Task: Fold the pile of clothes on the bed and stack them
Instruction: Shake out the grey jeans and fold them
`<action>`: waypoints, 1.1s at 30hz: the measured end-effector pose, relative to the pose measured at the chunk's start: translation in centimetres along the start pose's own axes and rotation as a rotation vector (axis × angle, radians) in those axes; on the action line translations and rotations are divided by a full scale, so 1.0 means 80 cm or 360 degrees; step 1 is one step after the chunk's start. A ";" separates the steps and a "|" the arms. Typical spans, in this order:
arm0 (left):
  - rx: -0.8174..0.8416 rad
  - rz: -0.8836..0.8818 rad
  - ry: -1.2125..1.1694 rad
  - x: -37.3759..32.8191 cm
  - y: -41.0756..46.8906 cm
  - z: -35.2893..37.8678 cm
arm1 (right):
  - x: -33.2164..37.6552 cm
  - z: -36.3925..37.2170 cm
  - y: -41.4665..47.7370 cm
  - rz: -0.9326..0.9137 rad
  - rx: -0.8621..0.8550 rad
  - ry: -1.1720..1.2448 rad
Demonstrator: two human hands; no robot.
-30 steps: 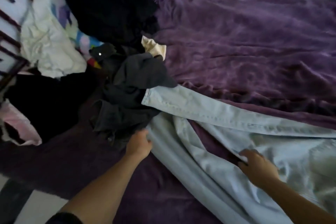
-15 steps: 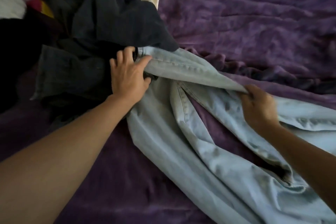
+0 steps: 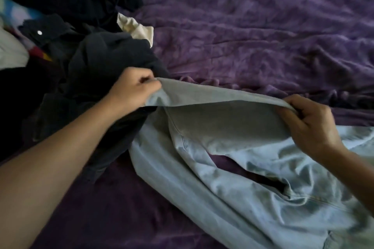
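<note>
Both hands pinch one leg of the pale jeans (image 3: 202, 178), left hand (image 3: 134, 89) at the hem beside the dark pile (image 3: 97, 66), right hand (image 3: 309, 125) farther along, the span raised off the bed (image 3: 263, 36). Best to keep it taut and lay it seam on seam over the other leg, clear of the pile. Half a second back it lay lower, left fingers just closing on the hem.

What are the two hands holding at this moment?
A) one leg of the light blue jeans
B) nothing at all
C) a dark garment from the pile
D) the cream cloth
A: the left hand and the right hand each grip the light blue jeans, stretching one leg between them above the purple blanket.
</note>
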State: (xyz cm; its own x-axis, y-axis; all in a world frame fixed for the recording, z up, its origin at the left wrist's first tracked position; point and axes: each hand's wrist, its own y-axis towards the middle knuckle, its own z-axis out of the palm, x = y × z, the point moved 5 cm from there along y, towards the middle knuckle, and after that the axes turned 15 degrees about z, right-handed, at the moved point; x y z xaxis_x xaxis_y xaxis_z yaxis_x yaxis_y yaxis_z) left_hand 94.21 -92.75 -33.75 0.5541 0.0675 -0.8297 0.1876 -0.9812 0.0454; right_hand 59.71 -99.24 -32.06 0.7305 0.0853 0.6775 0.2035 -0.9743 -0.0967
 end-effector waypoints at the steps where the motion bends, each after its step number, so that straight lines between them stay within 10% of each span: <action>1: 0.0042 -0.0047 -0.0139 -0.011 -0.002 -0.019 | 0.004 -0.007 0.003 0.0005 -0.0002 0.0038; 5: 0.0140 -0.0272 -0.0494 -0.022 0.016 -0.074 | 0.017 0.001 0.049 0.0058 0.0008 -0.0115; 10: -0.0435 -0.0618 -0.0329 0.057 0.058 -0.081 | 0.008 0.063 0.104 0.0372 0.0111 -0.0668; 14: -0.0917 -0.0551 0.0264 0.092 0.059 -0.086 | 0.012 0.104 0.046 0.0054 0.0007 -0.0472; 18: -0.0560 0.0028 0.0451 0.063 -0.035 -0.020 | -0.009 0.182 -0.069 0.0080 0.0602 -0.0448; 21: -0.0229 -0.0296 0.0587 0.090 -0.154 0.038 | -0.047 0.234 -0.134 0.0271 0.1019 -0.0763; 26: -0.0361 -0.1555 -0.0292 0.177 -0.258 0.084 | -0.072 0.218 -0.161 0.0446 0.0716 -0.0360; 29: -0.0667 -0.1614 -0.0861 0.176 -0.228 0.092 | -0.073 0.197 -0.160 0.0548 0.0764 -0.0090; 33: -0.0714 -0.1313 -0.0674 0.132 -0.216 0.072 | -0.068 0.165 -0.148 0.0644 0.0602 0.0039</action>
State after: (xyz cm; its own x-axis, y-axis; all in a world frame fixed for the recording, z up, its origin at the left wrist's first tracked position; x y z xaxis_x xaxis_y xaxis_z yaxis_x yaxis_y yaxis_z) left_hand 92.15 -76.15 -46.51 -0.1995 0.5349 -0.8210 0.7136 -0.4949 -0.4958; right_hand 61.95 -85.44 -44.26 0.7844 -0.2897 0.5484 0.1328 -0.7852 -0.6048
